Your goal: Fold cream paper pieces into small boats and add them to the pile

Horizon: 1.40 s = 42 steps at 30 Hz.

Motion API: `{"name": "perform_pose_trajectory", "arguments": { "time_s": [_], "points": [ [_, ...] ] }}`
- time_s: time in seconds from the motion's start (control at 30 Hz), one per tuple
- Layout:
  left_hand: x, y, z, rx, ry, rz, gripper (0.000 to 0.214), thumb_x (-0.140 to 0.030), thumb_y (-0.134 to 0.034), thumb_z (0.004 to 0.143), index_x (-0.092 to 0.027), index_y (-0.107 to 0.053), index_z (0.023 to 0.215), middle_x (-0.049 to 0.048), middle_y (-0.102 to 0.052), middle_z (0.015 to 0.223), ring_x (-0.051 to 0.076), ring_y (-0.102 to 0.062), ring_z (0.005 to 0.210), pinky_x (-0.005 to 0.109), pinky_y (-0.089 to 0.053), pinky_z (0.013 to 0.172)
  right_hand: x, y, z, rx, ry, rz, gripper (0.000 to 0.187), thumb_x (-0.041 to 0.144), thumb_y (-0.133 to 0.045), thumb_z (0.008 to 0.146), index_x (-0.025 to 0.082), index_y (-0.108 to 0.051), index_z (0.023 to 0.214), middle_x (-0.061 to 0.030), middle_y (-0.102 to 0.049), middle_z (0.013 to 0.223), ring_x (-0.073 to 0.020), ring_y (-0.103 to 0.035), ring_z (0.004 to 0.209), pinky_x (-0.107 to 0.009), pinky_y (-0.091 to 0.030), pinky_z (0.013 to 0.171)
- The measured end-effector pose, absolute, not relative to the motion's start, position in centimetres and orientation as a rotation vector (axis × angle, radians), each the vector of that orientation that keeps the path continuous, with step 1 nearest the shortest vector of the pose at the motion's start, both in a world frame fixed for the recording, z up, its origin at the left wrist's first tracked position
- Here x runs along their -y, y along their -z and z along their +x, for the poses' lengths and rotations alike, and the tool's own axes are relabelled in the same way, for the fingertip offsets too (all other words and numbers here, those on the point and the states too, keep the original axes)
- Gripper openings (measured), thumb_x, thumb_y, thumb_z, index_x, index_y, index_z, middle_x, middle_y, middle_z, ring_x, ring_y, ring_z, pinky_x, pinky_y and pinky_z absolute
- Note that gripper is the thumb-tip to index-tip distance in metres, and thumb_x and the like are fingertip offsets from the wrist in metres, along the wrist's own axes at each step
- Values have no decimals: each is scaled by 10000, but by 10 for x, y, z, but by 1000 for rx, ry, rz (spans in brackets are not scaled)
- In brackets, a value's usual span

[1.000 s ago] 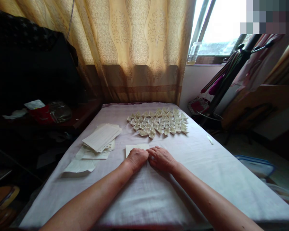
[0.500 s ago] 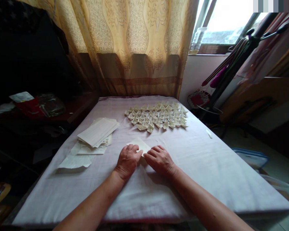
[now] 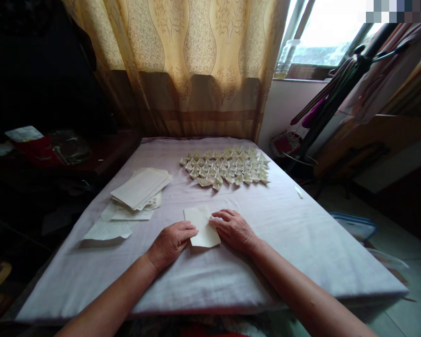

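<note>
A folded sheet of paper (image 3: 204, 231), pale cream and roughly rectangular, lies on the cloth-covered table between my hands. My left hand (image 3: 173, 236) grips its left edge, thumb and fingers closed together there. On the opposite side, my right hand (image 3: 234, 228) has its curled fingers at the right edge, with the thumb partly hidden. Beyond them stand several small folded paper boats (image 3: 228, 166), packed close in rows. To the left lies a stack of paper sheets (image 3: 140, 189), with a loose creased sheet (image 3: 107, 230) at its near side.
White cloth covers the table (image 3: 301, 262). A small white scrap (image 3: 299, 192) lies near its right edge. A patterned curtain (image 3: 199, 56) hangs behind, and a dark coat stand (image 3: 331, 107) leans into view at right. A glass jar (image 3: 71, 147) stands on the dark furniture at left.
The paper has turned from a corner-up position to lie straighter, showing a rectangular shape. My left hand has moved left and slightly down; my hands are farther apart.
</note>
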State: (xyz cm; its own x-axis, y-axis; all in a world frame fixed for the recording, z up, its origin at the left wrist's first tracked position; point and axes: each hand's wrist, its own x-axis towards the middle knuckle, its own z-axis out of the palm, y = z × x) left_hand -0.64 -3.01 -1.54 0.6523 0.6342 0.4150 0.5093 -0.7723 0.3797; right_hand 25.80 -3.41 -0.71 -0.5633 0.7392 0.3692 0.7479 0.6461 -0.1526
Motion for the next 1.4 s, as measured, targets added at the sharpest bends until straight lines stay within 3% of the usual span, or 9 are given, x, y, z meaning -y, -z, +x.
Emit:
{"name": "perform_pose_trajectory", "arguments": {
  "time_s": [0.27, 0.47, 0.8, 0.9, 1.0, 1.1, 1.23, 1.3, 1.4],
  "points": [
    [38, 8, -17, -906, -543, 2728, 320, -168, -543, 908, -247, -680, 1187, 78, -683, 1250, 259, -543, 1275, 500, -418, 1078, 48, 8, 261, 2511, -43, -1138, 315, 224, -516, 925, 237, -660, 1205, -103, -641, 1222, -235, -547, 1104, -399, -458, 968],
    [40, 4, -15, -962, -743, 2660, 246, -180, -553, 905, -229, -737, 1061, 88, -709, 1065, 204, -621, 1014, 355, -502, 912, 43, 10, 257, 2421, -97, -1168, 237, 232, -567, 889, 234, -726, 1065, -100, -643, 1234, -250, -542, 1143, -423, -460, 979],
    [27, -6, -3, -1397, -646, 2525, 211, -267, -541, 929, -202, -727, 854, 39, -705, 780, 179, -641, 749, 291, -482, 729, 23, 15, 243, 2182, -300, -1392, 126, 279, -655, 839, 227, -728, 751, -52, -715, 1131, -243, -589, 1136, -419, -443, 1007],
    [20, -4, 1, -1499, -633, 2473, 178, -244, -560, 903, -189, -694, 1008, 23, -698, 772, 181, -649, 733, 293, -490, 718, 16, 13, 235, 2148, -312, -1453, 177, 263, -640, 836, 222, -707, 678, -46, -721, 1112, -277, -566, 1183, -458, -426, 1011],
    [14, 0, 1, -1538, -664, 2429, 373, -225, -566, 895, -179, -566, 1265, -3, -691, 772, 179, -650, 743, 301, -508, 746, 14, 10, 227, 2088, -322, -1555, 170, 230, -634, 812, 218, -693, 653, -51, -711, 1137, -308, -515, 1250, -482, -408, 1012],
    [14, 1, 0, -1550, -738, 2514, 416, -225, -566, 897, -161, -535, 1306, 36, -691, 863, 206, -646, 825, 343, -525, 798, 17, 9, 222, 2053, -306, -1578, 191, 214, -612, 814, 216, -668, 632, -47, -710, 1139, -313, -515, 1252, -487, -402, 1007],
    [22, -1, 2, -1345, -774, 2785, 264, -246, -501, 943, -211, -648, 1160, 93, -664, 1178, 250, -597, 1103, 419, -485, 958, 19, 12, 222, 2036, -260, -1564, 206, 204, -594, 819, 217, -635, 618, -43, -715, 1131, -312, -543, 1216, -492, -413, 981],
    [27, 0, 5, -1130, -705, 2878, 316, -298, -482, 964, -212, -618, 1236, 76, -636, 1292, 248, -532, 1248, 442, -397, 1085, 20, 13, 223, 2032, -235, -1551, 203, 209, -591, 821, 220, -626, 622, -43, -715, 1130, -305, -550, 1206, -487, -415, 974],
    [31, 3, 8, -1018, -593, 2893, 431, -405, -471, 973, -200, -544, 1345, 62, -618, 1346, 230, -507, 1299, 434, -332, 1143, 20, 14, 223, 2028, -222, -1547, 207, 213, -584, 827, 223, -613, 622, -49, -714, 1134, -299, -551, 1200, -481, -418, 963]
  ]
}}
